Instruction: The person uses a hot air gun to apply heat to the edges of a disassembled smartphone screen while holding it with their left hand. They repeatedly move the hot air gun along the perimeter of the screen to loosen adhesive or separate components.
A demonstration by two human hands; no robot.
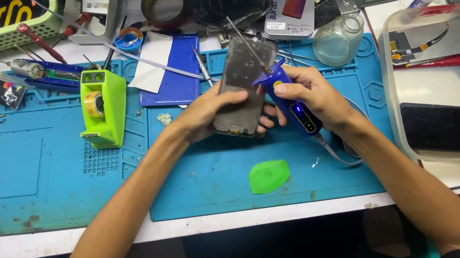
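Observation:
My left hand (211, 112) grips a grey phone frame (242, 83) from its left side and holds it tilted above the blue work mat (32, 174). My right hand (310, 97) is closed around a blue corded hand tool (291, 103). The tool's thin metal tip (246, 42) lies across the upper part of the phone frame. A grey cable runs from the tool's rear end toward my right wrist. A green plastic pick (269, 176) lies on the mat just below both hands.
A lime-green tape dispenser (103, 106) stands left of my hands. A clear plastic tray (452, 82) at the right holds a black phone screen (457, 127) and flat parts. A glass jar (339, 39), a boxed phone part (291, 3), tape rolls and screwdrivers crowd the back.

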